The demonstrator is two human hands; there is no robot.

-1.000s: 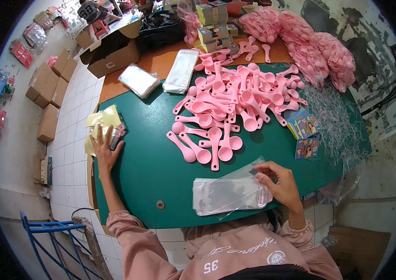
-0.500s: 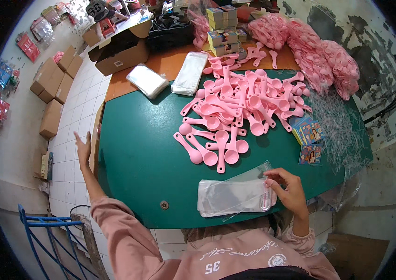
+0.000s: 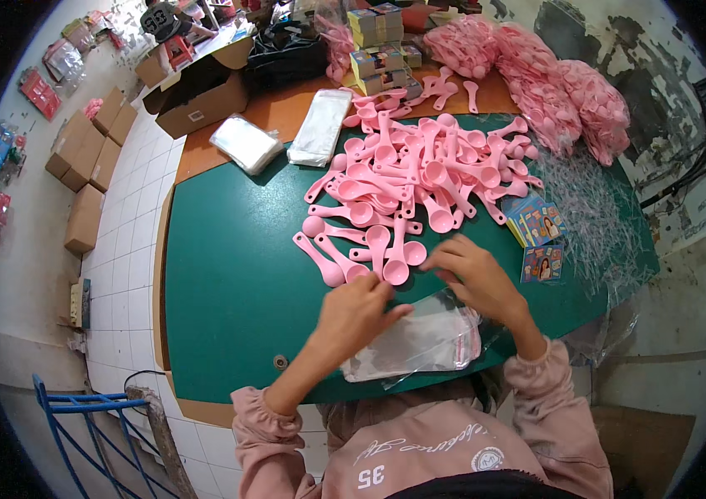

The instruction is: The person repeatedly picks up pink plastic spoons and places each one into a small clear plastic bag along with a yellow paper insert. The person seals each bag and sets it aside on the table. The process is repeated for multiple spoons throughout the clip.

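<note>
My left hand [image 3: 359, 316] is over the near edge of a pile of pink measuring spoons [image 3: 439, 218]. Its fingertips touch or cover the handle end of one spoon [image 3: 378, 240], and the thumb stands apart. My right hand [image 3: 478, 281] hovers just right of the nearest spoons, fingers loosely curved and apart, with nothing visible in them; its fingertips are close to a round spoon bowl [image 3: 414, 253]. Below both hands, at the near table edge, lies a stack of clear plastic bags [image 3: 413, 353], its top bag askew and partly under my right wrist.
Small printed cards [image 3: 543, 263] lie to the right, beside shredded clear plastic [image 3: 598, 220]. Two packs of clear bags [image 3: 320, 127] sit at the back left. Stacked card bundles [image 3: 378, 62], bagged pink spoons [image 3: 528, 71] and an open carton [image 3: 203, 96] line the far side.
My left hand has come in from far left, beyond the table edge, to the nearest spoons. My right hand has let go of the top clear bag and moved up toward the spoons.
</note>
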